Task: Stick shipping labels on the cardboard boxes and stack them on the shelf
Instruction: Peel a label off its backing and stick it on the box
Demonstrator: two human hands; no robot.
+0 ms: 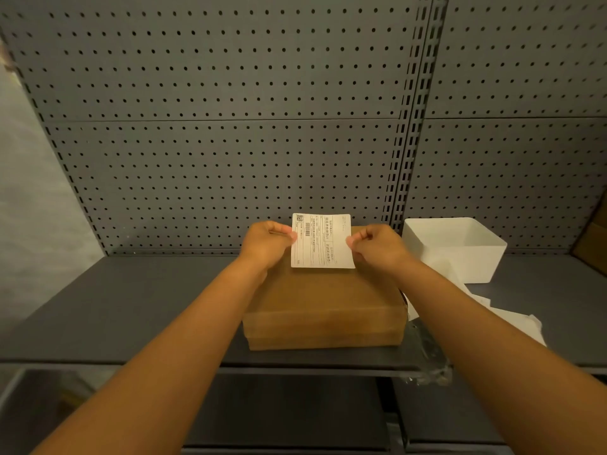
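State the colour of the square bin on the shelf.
White: the bin shows plainly in the head view, right of the cardboard box.

Light: dim, warm indoor cast
Brightest: white label and white bin
Shadows: soft, beneath the shelf
Distortion: wide-angle bowing at edges
Focus: slightly soft throughout

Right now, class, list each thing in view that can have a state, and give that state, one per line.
Shipping label: held above the box, not yet stuck.
Cardboard box: closed, on the shelf.
White bin: open-topped, upright.
Left hand: pinches the label's left edge.
Right hand: pinches its right edge.
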